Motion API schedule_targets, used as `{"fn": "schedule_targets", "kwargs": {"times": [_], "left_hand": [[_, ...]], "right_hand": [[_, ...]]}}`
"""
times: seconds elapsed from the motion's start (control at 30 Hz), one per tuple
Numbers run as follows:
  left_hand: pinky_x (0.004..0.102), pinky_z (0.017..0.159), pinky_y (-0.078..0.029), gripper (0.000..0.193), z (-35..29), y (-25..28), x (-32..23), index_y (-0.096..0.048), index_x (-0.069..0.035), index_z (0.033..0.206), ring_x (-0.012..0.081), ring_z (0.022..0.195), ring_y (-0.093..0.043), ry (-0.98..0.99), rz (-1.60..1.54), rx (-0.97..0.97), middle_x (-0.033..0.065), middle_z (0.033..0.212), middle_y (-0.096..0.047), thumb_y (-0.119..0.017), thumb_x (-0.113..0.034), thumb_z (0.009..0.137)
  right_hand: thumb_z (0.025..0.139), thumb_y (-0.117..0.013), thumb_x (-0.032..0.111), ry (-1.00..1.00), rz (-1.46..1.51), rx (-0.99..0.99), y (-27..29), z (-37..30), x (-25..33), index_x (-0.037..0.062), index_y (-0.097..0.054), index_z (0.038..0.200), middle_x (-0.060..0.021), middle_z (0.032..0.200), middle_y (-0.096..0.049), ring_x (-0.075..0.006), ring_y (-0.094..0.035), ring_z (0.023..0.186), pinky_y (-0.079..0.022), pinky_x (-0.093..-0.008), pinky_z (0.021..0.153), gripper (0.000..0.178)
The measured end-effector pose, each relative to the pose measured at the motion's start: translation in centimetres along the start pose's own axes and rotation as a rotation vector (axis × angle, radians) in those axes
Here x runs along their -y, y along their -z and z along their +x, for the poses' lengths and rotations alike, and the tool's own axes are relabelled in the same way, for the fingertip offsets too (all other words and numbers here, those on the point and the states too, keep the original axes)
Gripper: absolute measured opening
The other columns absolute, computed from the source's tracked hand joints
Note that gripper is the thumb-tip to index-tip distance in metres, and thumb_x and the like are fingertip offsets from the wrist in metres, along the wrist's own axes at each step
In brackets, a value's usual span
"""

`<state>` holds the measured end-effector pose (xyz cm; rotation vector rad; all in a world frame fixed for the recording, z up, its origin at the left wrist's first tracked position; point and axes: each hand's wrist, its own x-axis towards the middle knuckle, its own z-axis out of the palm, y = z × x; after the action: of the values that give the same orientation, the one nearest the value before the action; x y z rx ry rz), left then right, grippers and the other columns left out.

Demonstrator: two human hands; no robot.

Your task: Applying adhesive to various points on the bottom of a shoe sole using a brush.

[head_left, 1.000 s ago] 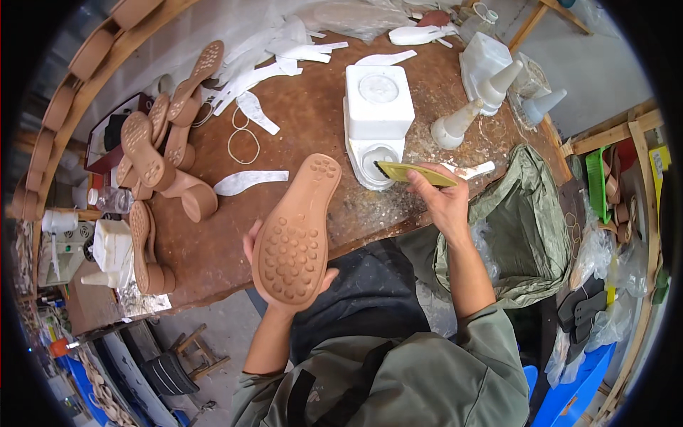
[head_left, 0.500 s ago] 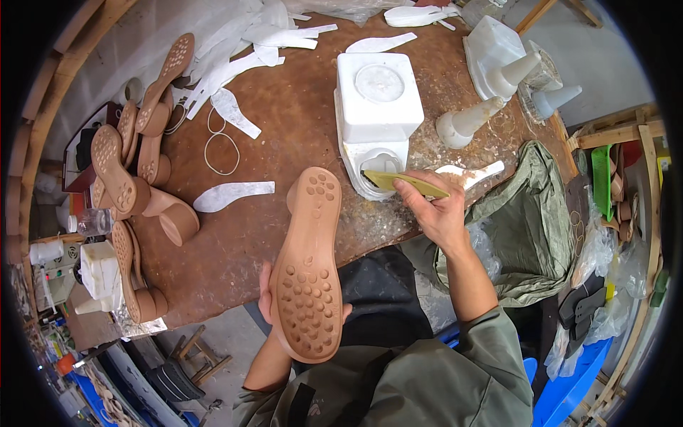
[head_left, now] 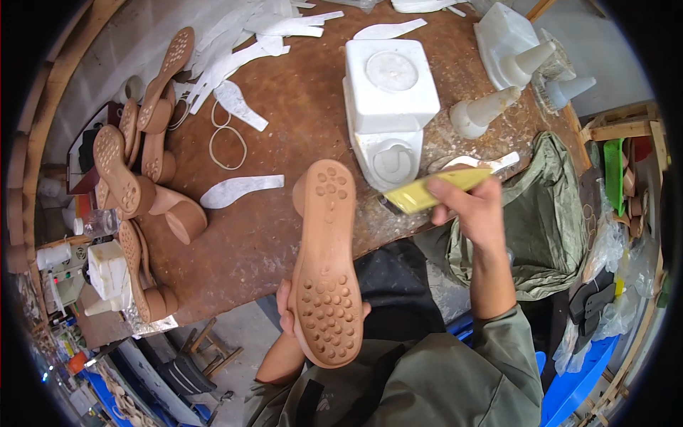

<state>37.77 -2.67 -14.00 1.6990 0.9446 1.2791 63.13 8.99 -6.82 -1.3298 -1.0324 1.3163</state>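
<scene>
One brown table bears one white container. The left hand grips one tan sole over the table's front edge; the right hand pinches one yellow flat tool just beside the container, with three pale cones farther right.

Soft, bright light surrounds us, glowing on the boxy white plastic container; the flat yellow hand tool blurs slightly; outer edges bow into black.
</scene>
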Motion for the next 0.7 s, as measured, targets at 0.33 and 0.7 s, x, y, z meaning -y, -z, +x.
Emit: {"fn": "schedule_targets", "kwargs": {"times": [0.33,0.7], "left_hand": [[0.0477,0.108,-0.028,0.098,-1.6,-0.1,-2.8,-0.017,-0.010,0.144,0.0269,0.128,-0.041,-0.103,-0.247,0.146,0.0124,0.143,-0.036,-0.063,-0.058,0.073],[0.0483,0.107,-0.029,0.094,-2.9,0.0,-4.6,-0.019,-0.012,0.144,0.0276,0.128,-0.042,-0.137,-0.356,0.200,0.0121,0.143,-0.037,-0.059,-0.060,0.074]], "right_hand": [[0.084,-0.065,-0.001,0.364,0.119,0.032,-5.4,-4.9,4.7,-0.0078,-0.064,0.094,-0.0104,0.075,-0.067,-0.0089,-0.062,0.058,-0.049,-0.0204,0.050,0.012],[0.082,-0.069,0.005,0.319,0.141,0.095,-4.7,-8.5,7.8,-0.0054,-0.066,0.090,-0.0110,0.071,-0.066,-0.0111,-0.060,0.052,-0.046,-0.0210,0.044,0.013]]}}
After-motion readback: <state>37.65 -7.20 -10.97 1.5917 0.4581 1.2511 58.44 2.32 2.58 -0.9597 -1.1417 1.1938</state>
